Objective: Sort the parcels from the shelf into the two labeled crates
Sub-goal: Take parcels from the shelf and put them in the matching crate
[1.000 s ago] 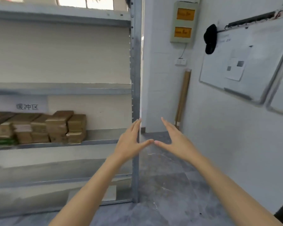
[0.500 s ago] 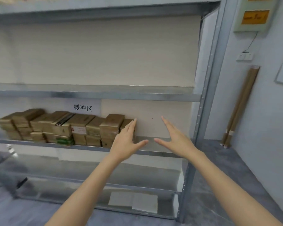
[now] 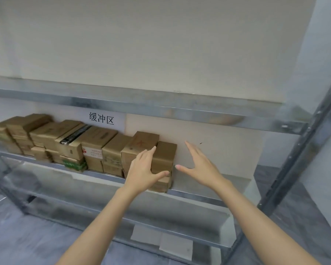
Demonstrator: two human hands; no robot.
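Observation:
Several brown cardboard parcels [image 3: 96, 144] stand stacked in a row on the middle board of a grey metal shelf [image 3: 195, 196]. The rightmost stack [image 3: 165, 155] ends the row. My left hand [image 3: 144, 170] is spread in front of that stack, fingers straight, thumb across its lower front; whether it touches the cardboard is unclear. My right hand [image 3: 199, 165] hovers just right of the stack, fingers straight and apart, holding nothing. No crates are in view.
A white sign with Chinese characters [image 3: 101, 118] hangs on the wall behind the parcels. An upper shelf board [image 3: 141, 102] runs close above them. The shelf's right upright [image 3: 298, 150] slants at the right. White sheets [image 3: 162, 239] lie on the lowest board.
The view has swung left from the wall and moved closer to the shelf. Both hands have stayed spread and reached forward to the right end of the parcel row.

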